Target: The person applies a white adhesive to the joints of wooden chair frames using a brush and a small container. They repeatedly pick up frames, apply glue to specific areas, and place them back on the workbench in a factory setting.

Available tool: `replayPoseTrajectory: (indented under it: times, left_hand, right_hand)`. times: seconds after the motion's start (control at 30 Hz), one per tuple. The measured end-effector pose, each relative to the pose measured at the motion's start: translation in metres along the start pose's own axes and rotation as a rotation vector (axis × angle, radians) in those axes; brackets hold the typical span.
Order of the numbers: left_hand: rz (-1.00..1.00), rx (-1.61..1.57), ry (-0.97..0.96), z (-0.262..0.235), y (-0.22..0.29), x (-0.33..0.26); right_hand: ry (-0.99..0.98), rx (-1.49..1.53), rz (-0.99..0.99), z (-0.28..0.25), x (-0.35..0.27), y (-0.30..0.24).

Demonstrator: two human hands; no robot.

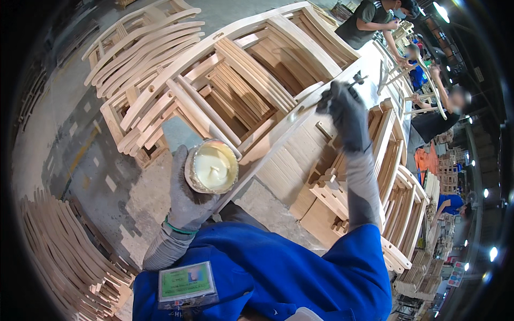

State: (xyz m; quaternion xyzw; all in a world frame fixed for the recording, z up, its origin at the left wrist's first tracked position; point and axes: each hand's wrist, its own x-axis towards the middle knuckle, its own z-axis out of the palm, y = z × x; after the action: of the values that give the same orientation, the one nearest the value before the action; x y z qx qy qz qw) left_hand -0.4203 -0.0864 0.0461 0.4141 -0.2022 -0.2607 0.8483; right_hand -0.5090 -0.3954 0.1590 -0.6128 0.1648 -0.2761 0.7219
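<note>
My left hand (pixel 188 199), in a grey glove, is closed around a round tub (pixel 212 167) of thick cream-coloured paste, its open top facing up. The tub's rim is crusted with dried paste. Out over the long pale board (pixel 284 128), my right hand (pixel 345 115) wears a darker glove and is blurred. Its fingers look curled in, but what they hold is hidden. A small dark metal object (pixel 357 80) shows just beyond those fingers; whether I touch it cannot be told. Large curved wooden frames (pixel 214 45) stand beyond the board.
Stacked curved slats (pixel 144 48) lie at the far left, with more wooden parts (pixel 64 251) at the lower left. Slatted wooden frames (pixel 396 160) and a cardboard sheet (pixel 292 166) are by my right arm. A co-worker (pixel 369 21) stands at the far end; others work at right.
</note>
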Motion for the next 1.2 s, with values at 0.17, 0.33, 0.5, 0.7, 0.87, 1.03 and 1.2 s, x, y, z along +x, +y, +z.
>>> replayPoseTrajectory:
  times: [0.17,0.33,0.5,0.7,0.87,1.03,1.2]
  left_hand:
    - [-0.291,-0.356,0.222,-0.009,0.003,0.006]
    - [-0.352,-0.475,0.255,-0.02,0.009,0.007]
    - [-0.079,-0.002,0.186,-0.027,-0.002,-0.002]
    - [-0.258,-0.382,0.192,-0.014,0.015,0.008]
    - [-0.325,-0.577,0.248,-0.021,0.011,0.009]
    - [-0.115,-0.085,0.118,-0.027,0.003,0.0]
    - [0.005,0.237,0.113,-0.02,0.005,0.001]
  right_hand:
    - [-0.051,-0.638,0.058,-0.01,0.046,-0.015]
    - [-0.139,-0.682,0.113,-0.014,0.059,-0.001]
    - [-0.201,-0.839,0.104,-0.006,0.06,0.011]
    - [-0.257,-1.219,-0.05,-0.002,0.065,0.002]
    - [-0.456,-1.224,-0.099,0.011,0.059,0.01]
    - [-0.418,-1.191,-0.061,0.003,0.069,0.005]
    - [-0.481,-1.031,-0.075,0.0,0.068,0.014]
